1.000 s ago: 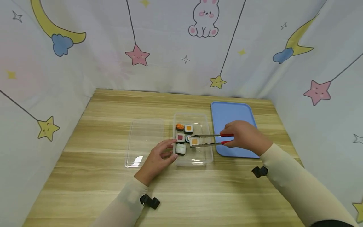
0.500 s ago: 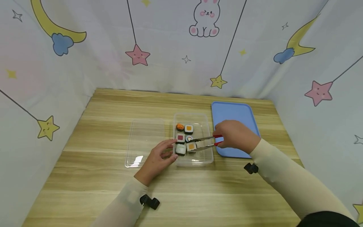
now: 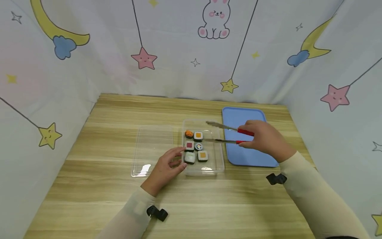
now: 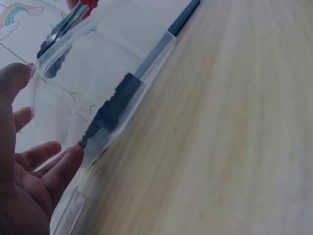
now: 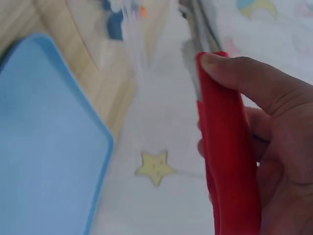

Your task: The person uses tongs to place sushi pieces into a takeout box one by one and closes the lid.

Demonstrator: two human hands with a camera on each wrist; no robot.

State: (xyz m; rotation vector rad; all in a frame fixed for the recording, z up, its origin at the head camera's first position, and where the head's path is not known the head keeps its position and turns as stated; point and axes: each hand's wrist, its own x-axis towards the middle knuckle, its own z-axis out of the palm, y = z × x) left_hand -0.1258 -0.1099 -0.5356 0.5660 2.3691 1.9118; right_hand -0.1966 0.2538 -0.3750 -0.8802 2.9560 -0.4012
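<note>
My left hand (image 3: 165, 169) steadies the left wall of a clear plastic container (image 3: 214, 167), fingertips and thumb spread against it in the left wrist view. Inside stand several sushi pieces in two columns. The right column has a yellow-centred roll (image 3: 198, 136), a small round roll (image 3: 199, 146) and another yellow-centred roll (image 3: 202, 156). On the left are an orange-topped piece (image 3: 189, 133), a red-centred roll (image 3: 189, 145) and a whitish-topped piece (image 3: 189, 158). My right hand (image 3: 268, 141) grips red-handled metal tongs (image 5: 225, 147), their arms spread with nothing between the tips, over the container's right side.
A blue tray (image 3: 247, 161) lies right of the container, partly under the right hand. A clear lid (image 3: 153, 146) is on the wooden table (image 3: 209, 205) to the left. A patterned white curtain (image 3: 173, 33) surrounds the back and sides.
The tongs set the nearer yellow-centred roll beside the whitish-topped piece and released it. The right hand then drew back up and right, the tongs spreading wider. The left hand stayed put.
</note>
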